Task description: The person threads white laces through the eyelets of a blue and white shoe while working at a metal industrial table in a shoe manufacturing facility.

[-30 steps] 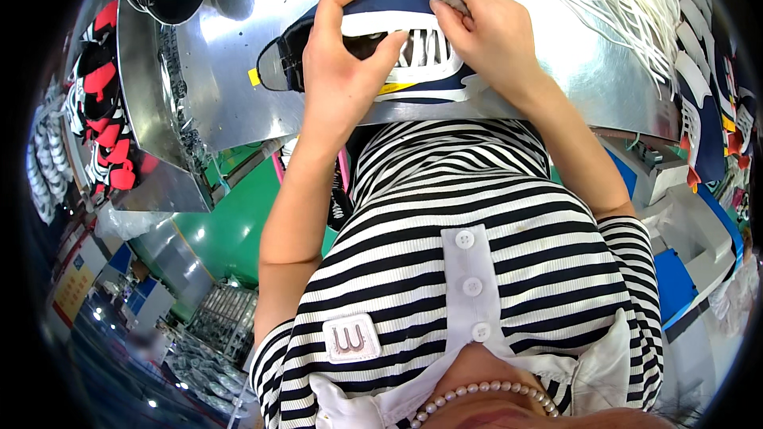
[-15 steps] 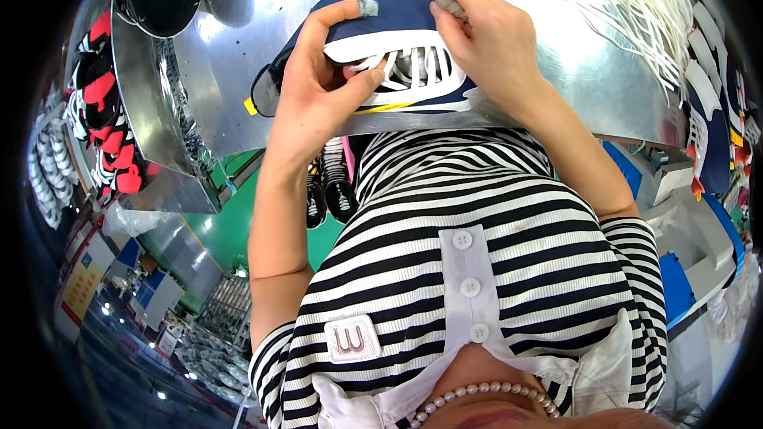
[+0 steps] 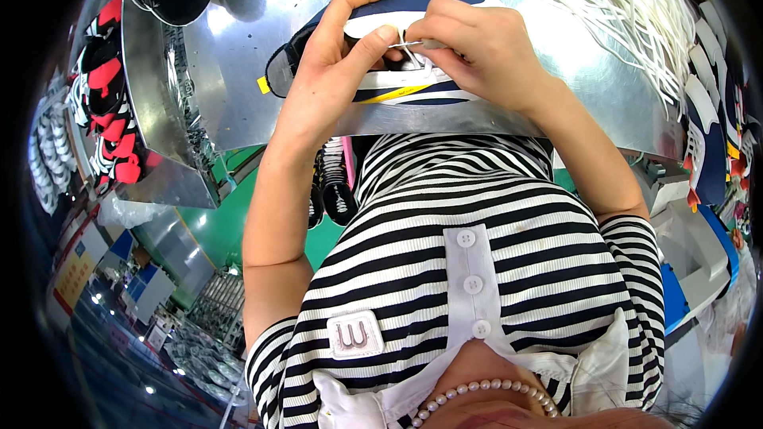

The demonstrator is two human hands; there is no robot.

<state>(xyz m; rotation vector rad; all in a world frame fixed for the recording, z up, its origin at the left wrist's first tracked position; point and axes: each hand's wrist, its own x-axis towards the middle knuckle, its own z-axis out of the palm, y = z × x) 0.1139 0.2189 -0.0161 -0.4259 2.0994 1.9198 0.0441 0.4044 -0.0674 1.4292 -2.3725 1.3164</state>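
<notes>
Left hand (image 3: 334, 71) and right hand (image 3: 477, 48) grip the navy sneaker (image 3: 413, 0), yellow-tagged.

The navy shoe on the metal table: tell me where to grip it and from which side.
Grip the navy shoe probably around its upper at the collar end, coming from the left, as the left hand does. It lies lengthwise on the metal table, and the right hand works the white lace at the middle.

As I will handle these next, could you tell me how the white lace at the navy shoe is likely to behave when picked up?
Probably floppy: the white lace bends sharply between the right hand and left hand. Likely light, pinched by fingertips alone. The loose laces sprawl, so tangling seems possible.
</notes>
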